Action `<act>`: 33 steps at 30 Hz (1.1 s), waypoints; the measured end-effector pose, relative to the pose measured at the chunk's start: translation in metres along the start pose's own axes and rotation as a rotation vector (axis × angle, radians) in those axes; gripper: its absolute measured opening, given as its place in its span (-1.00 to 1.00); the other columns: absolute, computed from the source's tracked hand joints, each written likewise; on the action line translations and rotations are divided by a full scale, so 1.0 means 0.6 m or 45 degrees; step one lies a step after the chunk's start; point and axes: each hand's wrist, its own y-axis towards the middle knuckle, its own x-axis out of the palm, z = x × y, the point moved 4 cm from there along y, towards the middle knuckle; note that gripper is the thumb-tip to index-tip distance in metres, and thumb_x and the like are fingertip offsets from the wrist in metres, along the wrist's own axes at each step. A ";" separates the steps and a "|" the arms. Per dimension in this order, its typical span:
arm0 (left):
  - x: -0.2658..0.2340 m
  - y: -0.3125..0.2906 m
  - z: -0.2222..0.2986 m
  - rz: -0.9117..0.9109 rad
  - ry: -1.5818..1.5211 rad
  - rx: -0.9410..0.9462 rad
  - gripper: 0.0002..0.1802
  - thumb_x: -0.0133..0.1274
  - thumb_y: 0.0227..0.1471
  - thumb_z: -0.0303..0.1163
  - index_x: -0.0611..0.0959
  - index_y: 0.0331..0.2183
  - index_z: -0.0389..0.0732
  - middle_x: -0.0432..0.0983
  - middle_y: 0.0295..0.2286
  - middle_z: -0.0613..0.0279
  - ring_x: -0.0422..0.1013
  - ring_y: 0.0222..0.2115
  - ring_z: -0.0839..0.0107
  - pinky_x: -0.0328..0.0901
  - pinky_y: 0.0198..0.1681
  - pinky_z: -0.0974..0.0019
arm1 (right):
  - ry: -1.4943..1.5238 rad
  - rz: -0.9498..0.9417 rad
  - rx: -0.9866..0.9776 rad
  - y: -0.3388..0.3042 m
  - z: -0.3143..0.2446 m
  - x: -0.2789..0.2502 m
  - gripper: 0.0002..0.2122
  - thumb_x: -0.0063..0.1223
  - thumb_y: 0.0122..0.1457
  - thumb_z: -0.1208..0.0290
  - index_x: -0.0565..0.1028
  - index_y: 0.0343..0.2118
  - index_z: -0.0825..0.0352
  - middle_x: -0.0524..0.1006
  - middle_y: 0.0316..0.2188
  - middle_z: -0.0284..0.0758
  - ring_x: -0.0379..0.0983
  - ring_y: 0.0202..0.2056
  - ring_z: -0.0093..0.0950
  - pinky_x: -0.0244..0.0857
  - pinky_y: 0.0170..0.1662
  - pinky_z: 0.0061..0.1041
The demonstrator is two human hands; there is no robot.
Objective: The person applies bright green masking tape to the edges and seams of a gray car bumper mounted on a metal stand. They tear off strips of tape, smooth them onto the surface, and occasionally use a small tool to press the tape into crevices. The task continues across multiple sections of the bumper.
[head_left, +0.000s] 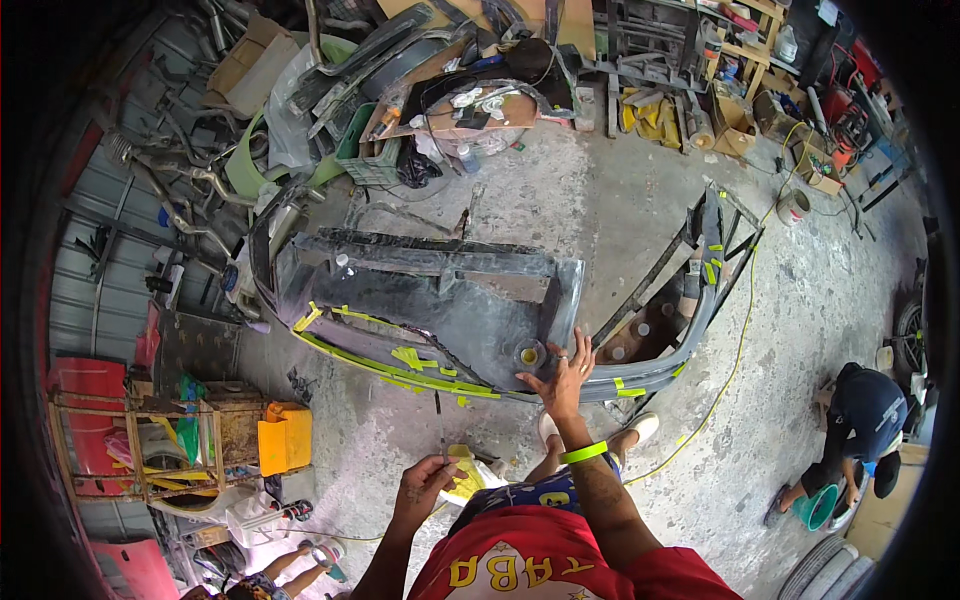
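Note:
A large dark grey car bumper lies across the floor ahead of me, with yellow-green tape along its near edge. A flat grey panel rests within its left half. My right hand, fingers spread, touches the panel's near right corner. Beside its fingertips is a small round container with something yellow inside. Low on the left, my left hand is closed in a pinch. From its fingertips a thin dark stick points up toward the taped edge; its kind is too small to tell.
A yellow cable curves over the floor on the right. There a co-worker bends over a green bucket. A rusty metal frame and yellow container stand left. Car parts pile up at the back.

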 end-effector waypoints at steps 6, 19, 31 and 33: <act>0.009 0.023 0.013 -0.065 0.063 -0.026 -0.70 0.08 0.31 -0.35 0.60 -0.05 -0.36 0.70 -0.29 0.14 0.47 -0.37 0.57 0.40 -0.21 0.44 | 0.007 0.018 0.051 0.004 -0.004 0.020 -0.21 0.55 -0.32 -0.11 0.47 0.03 0.10 0.08 0.38 -0.08 -0.08 0.38 0.11 -0.18 0.35 0.19; 0.022 0.037 0.043 -0.004 0.069 0.004 -0.79 0.07 0.30 -0.41 0.54 -0.12 -0.34 0.69 -0.29 0.08 0.53 -0.33 0.53 0.40 -0.20 0.46 | 0.209 0.047 0.015 0.004 0.005 -0.005 -0.59 0.49 -0.16 0.25 0.60 -0.21 0.22 0.16 0.34 -0.13 -0.05 0.36 0.07 -0.12 0.33 0.10; 0.174 0.149 0.205 -0.189 -0.100 0.362 -0.82 0.22 0.19 -0.41 0.68 -0.22 -0.32 0.63 -0.41 0.24 0.41 -0.45 0.61 0.30 -0.31 0.50 | 0.299 0.022 0.085 -0.067 0.071 -0.342 -0.59 0.40 -0.09 0.51 0.56 -0.11 0.31 0.58 -0.17 -0.18 0.46 -0.11 -0.13 0.33 0.00 -0.25; 0.217 0.169 0.216 -0.304 -0.263 0.401 -0.82 0.22 0.19 -0.40 0.68 -0.25 -0.33 0.61 -0.39 0.23 0.40 -0.43 0.57 0.28 -0.30 0.48 | 0.212 0.082 0.095 -0.094 0.098 -0.403 -0.61 0.41 -0.08 0.54 0.57 -0.13 0.32 0.62 -0.18 -0.21 0.51 -0.14 -0.18 0.33 -0.01 -0.29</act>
